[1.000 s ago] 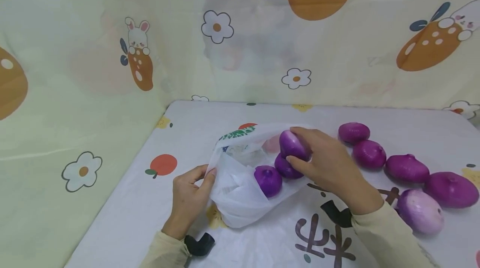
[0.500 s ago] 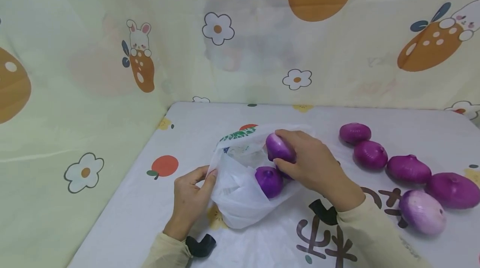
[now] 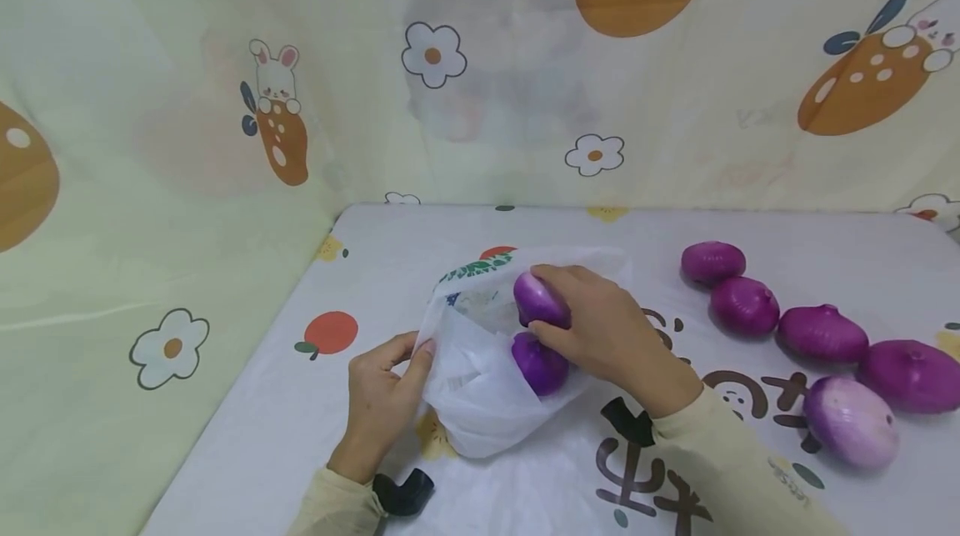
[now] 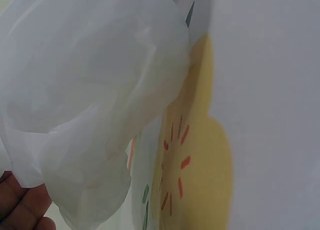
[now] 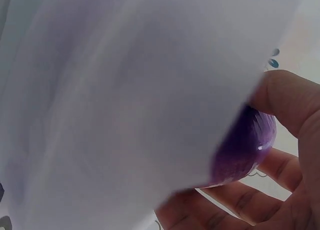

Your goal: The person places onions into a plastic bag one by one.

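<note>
At a cloth-covered table (image 3: 390,236), a person's right hand (image 3: 600,332) grips a purple onion (image 3: 538,301) at the mouth of a white plastic bag (image 3: 472,394), just above another onion (image 3: 540,363) already lying inside. The left hand (image 3: 378,403) pinches the bag's near rim, holding the opening toward the right hand. Five more onions (image 3: 821,334) lie in a row well to the right, nearer the right hand.

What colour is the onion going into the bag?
Purple, fading to whitish at one end. The onion shows best in the head view.

Five purple onions (image 3: 821,334) lie in a curved row at right on the patterned tablecloth (image 3: 787,236); cartoon curtain (image 3: 187,102) behind.
</note>
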`<state>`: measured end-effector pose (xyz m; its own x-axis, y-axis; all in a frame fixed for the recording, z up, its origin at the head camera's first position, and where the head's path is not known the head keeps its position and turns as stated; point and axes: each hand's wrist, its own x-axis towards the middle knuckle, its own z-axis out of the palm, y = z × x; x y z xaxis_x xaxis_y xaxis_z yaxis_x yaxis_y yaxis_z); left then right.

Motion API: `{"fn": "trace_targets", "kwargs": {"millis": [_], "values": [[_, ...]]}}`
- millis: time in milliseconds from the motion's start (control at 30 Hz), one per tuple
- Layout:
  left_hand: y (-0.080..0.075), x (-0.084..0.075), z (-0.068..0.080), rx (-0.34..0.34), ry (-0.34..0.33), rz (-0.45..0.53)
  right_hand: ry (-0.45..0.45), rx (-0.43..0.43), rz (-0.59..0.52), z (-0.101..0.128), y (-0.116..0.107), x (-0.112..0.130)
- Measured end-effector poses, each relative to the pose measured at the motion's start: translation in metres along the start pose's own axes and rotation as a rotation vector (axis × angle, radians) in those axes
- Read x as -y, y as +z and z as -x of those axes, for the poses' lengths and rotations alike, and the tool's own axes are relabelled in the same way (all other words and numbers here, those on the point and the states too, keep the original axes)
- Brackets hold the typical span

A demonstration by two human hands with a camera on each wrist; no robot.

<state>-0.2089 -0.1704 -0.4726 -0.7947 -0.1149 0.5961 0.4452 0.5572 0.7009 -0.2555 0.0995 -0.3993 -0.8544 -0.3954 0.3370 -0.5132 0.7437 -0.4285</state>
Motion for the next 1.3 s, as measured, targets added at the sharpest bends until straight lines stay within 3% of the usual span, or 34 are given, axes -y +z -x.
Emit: {"fn": "trace_targets", "kwargs": {"millis": [900, 1300], "values": [[0.001, 0.002, -0.001, -0.025, 0.014, 0.002, 0.024, 0.02, 0.066, -0.012, 0.022, 0.001], [0.0, 0.0, -0.001, -0.02, -0.013, 0.0, 0.068, 0.062, 0.076, -0.015, 0.03, 0.002]]}}
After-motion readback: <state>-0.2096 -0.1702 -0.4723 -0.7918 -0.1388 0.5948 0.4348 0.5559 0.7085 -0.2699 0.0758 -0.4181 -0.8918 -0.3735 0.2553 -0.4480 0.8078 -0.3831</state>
